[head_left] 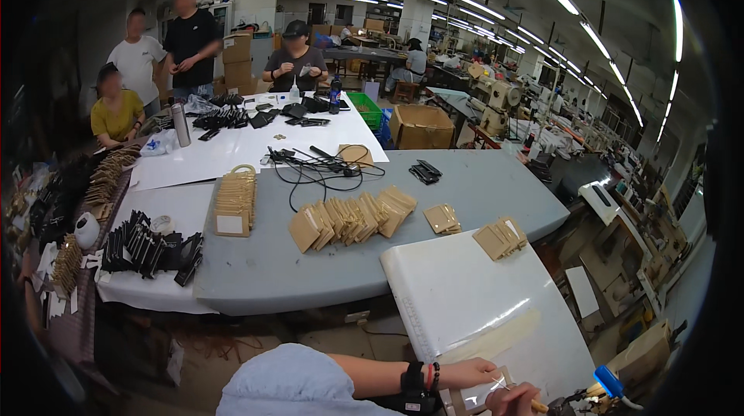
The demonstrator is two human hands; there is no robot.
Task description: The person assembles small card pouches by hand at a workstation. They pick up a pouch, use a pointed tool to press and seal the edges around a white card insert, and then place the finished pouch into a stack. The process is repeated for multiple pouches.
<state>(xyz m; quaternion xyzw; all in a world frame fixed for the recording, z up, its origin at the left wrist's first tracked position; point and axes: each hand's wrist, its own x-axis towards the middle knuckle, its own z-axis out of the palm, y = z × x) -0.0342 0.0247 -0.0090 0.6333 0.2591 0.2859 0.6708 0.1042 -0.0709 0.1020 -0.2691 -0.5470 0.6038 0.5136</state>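
Note:
At the lower right, my left hand [468, 373] reaches over the white work surface [473, 292], its fingers closed on the edge of a flat tan piece [456, 400] with a shiny clear window. Beside it, my right hand [511, 399] is closed, close against the same piece. A thin wooden-coloured stick or handle [538, 407] pokes out of that hand; its working end is hidden. My left wrist wears a dark strap and beaded bracelets. A small stack of tan pieces [500, 238] lies at the far end of the white surface.
The grey table [310, 284] holds rows of tan pieces [353, 218], black cables [325, 168] and a black bundle [425, 172]. Black pieces [147, 245] lie in piles at left. Several people are around the far white table [232, 164]. A blue-headed lamp or tool [608, 381] stands near my right hand.

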